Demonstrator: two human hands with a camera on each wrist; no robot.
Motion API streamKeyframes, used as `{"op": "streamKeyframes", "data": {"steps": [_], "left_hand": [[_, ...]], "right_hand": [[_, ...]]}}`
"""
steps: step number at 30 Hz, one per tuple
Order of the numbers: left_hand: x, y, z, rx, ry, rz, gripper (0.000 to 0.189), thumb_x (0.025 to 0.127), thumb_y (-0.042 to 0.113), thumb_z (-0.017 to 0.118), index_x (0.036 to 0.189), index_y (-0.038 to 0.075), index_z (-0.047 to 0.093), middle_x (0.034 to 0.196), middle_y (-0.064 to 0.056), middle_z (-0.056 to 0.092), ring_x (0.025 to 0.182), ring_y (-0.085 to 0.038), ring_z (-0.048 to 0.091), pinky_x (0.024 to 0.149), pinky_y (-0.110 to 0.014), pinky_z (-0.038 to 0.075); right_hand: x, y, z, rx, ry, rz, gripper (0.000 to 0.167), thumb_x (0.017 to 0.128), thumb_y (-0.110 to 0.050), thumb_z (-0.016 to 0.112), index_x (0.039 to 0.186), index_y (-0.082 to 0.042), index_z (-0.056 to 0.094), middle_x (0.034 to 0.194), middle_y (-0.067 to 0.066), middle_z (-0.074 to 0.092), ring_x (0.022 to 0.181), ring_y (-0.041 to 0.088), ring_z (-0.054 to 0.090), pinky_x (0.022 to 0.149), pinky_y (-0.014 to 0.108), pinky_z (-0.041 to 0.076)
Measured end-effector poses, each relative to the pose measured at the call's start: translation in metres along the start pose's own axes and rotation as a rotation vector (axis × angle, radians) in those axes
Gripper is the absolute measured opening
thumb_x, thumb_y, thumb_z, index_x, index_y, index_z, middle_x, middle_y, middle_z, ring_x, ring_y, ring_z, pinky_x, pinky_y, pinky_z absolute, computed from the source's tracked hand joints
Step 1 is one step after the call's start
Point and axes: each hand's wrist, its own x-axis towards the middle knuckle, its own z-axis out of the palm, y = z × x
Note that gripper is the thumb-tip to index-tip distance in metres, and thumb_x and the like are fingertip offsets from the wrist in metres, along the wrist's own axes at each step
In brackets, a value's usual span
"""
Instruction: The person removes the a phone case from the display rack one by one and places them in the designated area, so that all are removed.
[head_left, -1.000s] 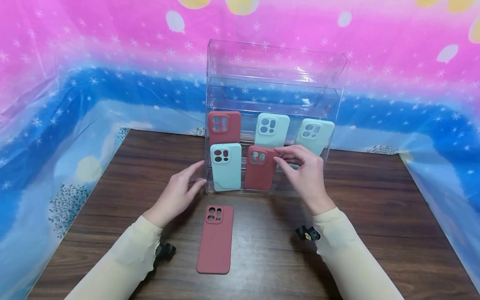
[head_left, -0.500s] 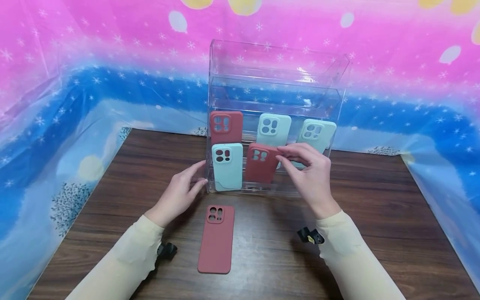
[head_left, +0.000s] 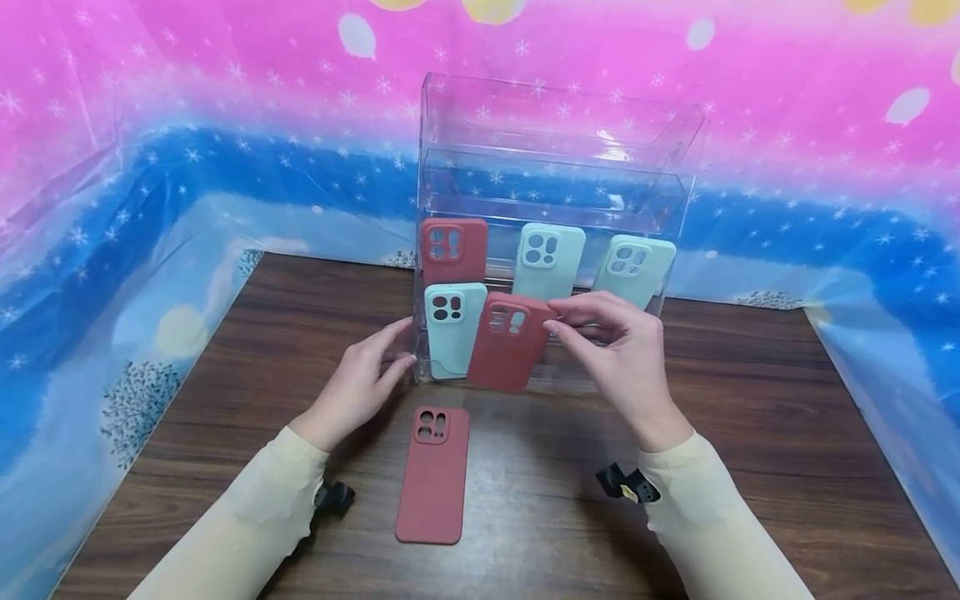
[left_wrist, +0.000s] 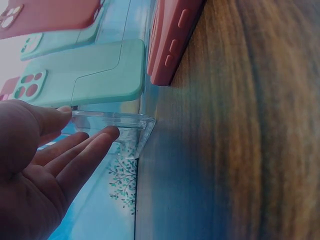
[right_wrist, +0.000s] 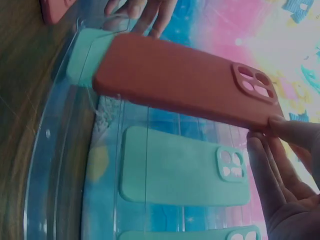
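Observation:
My right hand pinches a red phone case by its upper right corner, between thumb and fingertips. The case is tilted, in front of the clear tiered display rack, and overlaps a mint phone case in the bottom tier. In the right wrist view, this red case has its camera cutouts towards my fingers. My left hand rests at the rack's left side with fingers extended. From the left wrist, its fingertips show right at the rack's clear side panel.
One more red phone case lies on the wooden table in front of the rack. In the tier above stand a red case at left and two mint cases, one in the middle, one at right. A patterned cloth hangs behind.
My right hand has lifted the red case out of the bottom tier and brought it forward and left, tilting it. My left hand has stayed at the rack's side.

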Motion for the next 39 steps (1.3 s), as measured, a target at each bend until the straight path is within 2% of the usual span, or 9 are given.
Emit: {"op": "streamKeyframes", "data": {"steps": [10, 18, 23, 27, 33, 39], "left_hand": [[0.002, 0.001, -0.001, 0.005, 0.004, -0.008, 0.055, 0.104, 0.011, 0.063, 0.156, 0.007, 0.044, 0.143, -0.022, 0.061, 0.112, -0.032, 0.073, 0.097, -0.051, 0.06], [0.002, 0.003, -0.001, 0.001, 0.003, -0.004, 0.056, 0.104, 0.011, 0.063, 0.156, 0.007, 0.044, 0.143, -0.022, 0.061, 0.113, -0.032, 0.073, 0.096, -0.05, 0.06], [-0.001, 0.002, -0.002, 0.001, 0.004, -0.013, 0.056, 0.103, 0.011, 0.064, 0.156, 0.007, 0.044, 0.143, -0.023, 0.06, 0.112, -0.033, 0.073, 0.097, -0.051, 0.06], [-0.002, 0.003, -0.002, -0.004, -0.001, -0.008, 0.056, 0.104, 0.011, 0.062, 0.156, 0.007, 0.043, 0.147, -0.024, 0.057, 0.113, -0.034, 0.073, 0.097, -0.051, 0.059], [-0.001, 0.002, -0.002, -0.009, -0.012, -0.015, 0.056, 0.104, 0.012, 0.063, 0.157, 0.008, 0.043, 0.148, -0.022, 0.057, 0.114, -0.031, 0.073, 0.098, -0.049, 0.06], [-0.001, 0.003, -0.002, -0.013, -0.022, -0.029, 0.057, 0.105, 0.014, 0.062, 0.157, 0.008, 0.042, 0.149, -0.022, 0.056, 0.115, -0.031, 0.072, 0.099, -0.05, 0.059]], "right_hand": [[-0.002, 0.0, -0.003, 0.087, -0.117, 0.197, 0.023, 0.087, -0.019, 0.086, 0.109, -0.014, 0.082, 0.097, 0.003, 0.08, 0.082, 0.016, 0.077, 0.076, 0.026, 0.064], [-0.005, 0.008, -0.007, 0.056, -0.303, 0.36, 0.023, 0.086, -0.021, 0.086, 0.109, -0.017, 0.081, 0.097, 0.004, 0.08, 0.08, 0.02, 0.077, 0.071, 0.034, 0.064], [-0.01, 0.023, -0.001, 0.164, -0.441, 0.487, 0.027, 0.088, -0.014, 0.084, 0.113, -0.007, 0.079, 0.097, 0.01, 0.079, 0.085, 0.028, 0.079, 0.079, 0.043, 0.066], [-0.015, 0.037, 0.003, 0.219, -0.505, 0.554, 0.028, 0.088, -0.007, 0.081, 0.114, 0.002, 0.076, 0.096, 0.013, 0.078, 0.082, 0.022, 0.079, 0.082, 0.048, 0.065], [-0.02, 0.055, 0.006, 0.206, -0.595, 0.639, 0.025, 0.089, -0.002, 0.078, 0.113, 0.006, 0.074, 0.095, 0.015, 0.076, 0.081, 0.022, 0.078, 0.083, 0.055, 0.063], [-0.028, 0.065, 0.012, 0.134, -0.639, 0.725, 0.023, 0.09, -0.003, 0.079, 0.111, 0.005, 0.074, 0.093, 0.015, 0.077, 0.081, 0.021, 0.078, 0.081, 0.049, 0.065]]}}
